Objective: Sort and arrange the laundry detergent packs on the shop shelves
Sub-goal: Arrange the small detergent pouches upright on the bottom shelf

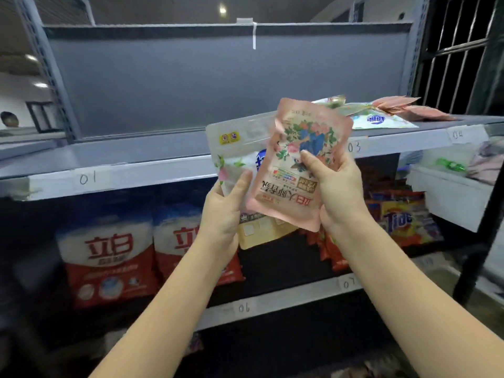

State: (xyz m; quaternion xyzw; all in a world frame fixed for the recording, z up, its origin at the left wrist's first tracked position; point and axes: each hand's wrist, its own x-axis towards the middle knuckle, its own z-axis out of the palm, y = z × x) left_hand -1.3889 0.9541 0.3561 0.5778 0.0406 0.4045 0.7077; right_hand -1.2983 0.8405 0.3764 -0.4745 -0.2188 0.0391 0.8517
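The right hand [336,186] is pinching a pink flower pack [297,165], thumb on front, holding it upside down. Beside it, the left hand [223,208] is gripping a white pack [234,148] tucked behind, probably to tell the two kinds apart. Just past the fingers, more packs [381,113] are lying flat on the grey shelf [136,156]. The white pack's front is mostly hidden, and the blurry words are hard to read.

Glossy pink plastic pouch [297,165], shiny white plastic pouch [234,151] behind, matt grey metal shelf [131,156] — smooth — paper labels [87,178].
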